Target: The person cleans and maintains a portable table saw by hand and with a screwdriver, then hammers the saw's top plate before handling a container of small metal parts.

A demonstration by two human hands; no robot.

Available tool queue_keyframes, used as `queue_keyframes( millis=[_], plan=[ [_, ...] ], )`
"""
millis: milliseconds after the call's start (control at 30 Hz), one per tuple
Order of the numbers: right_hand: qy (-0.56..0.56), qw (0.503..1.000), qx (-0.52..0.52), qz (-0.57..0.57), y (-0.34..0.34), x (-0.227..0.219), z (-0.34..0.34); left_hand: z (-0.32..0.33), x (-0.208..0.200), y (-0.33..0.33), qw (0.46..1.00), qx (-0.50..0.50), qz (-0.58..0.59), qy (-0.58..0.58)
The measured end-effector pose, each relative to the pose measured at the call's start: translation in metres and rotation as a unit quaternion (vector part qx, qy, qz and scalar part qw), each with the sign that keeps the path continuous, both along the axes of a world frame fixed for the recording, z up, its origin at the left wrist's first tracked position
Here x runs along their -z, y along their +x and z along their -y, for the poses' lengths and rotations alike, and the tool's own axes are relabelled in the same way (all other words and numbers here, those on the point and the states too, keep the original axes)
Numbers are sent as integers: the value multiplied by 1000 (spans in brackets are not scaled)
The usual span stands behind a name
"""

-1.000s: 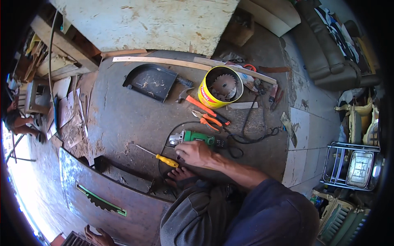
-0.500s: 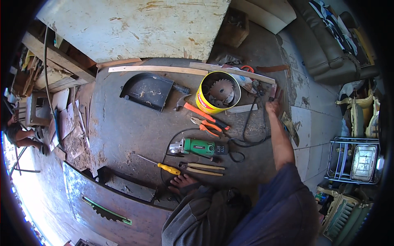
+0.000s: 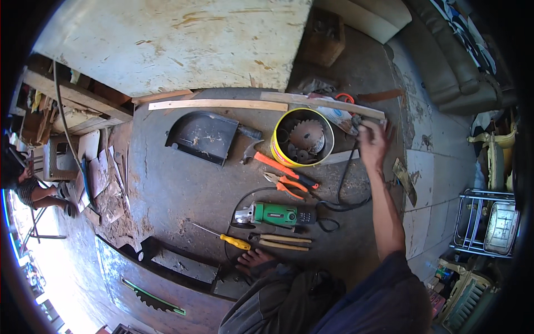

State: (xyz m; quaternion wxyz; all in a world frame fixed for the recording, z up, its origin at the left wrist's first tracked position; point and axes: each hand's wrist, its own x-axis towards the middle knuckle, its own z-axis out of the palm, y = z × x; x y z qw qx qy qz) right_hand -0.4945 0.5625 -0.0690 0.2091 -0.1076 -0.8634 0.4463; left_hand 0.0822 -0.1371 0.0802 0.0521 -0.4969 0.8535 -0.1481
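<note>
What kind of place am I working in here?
Probably a makeshift workshop, perhaps inside a home: a green angle grinder and a yellow bucket holding a toothed circular blade share the room with a dark sofa.

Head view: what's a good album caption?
Bare right hand beside a round yellow bucket holding a toothed metal disc, with a green-and-black angle grinder on the grey floor.
</note>
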Motion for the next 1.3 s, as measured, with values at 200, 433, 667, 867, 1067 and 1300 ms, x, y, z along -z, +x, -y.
queue_keyframes(
  millis=[200,433,667,867,1067,1300],
  plan=[
    [331,875,-345,79,-33,-55,104,27,-21,-1,998,67,-1,-12],
    [227,924,-306,20,-41,-80,96,42,-17,55,990,79,95,-72],
    [200,946,-251,38,-33,-84,86,52,8,94,988,40,150,-20],
    [-125,992,-19,-7,-29,-110,64,47,10,65,994,25,109,-11],
    [124,940,-273,165,-30,-97,82,42,6,33,997,10,80,-8],
    [47,967,-106,228,-19,2,63,21,-16,-24,998,-26,-13,-48]
  ],
)
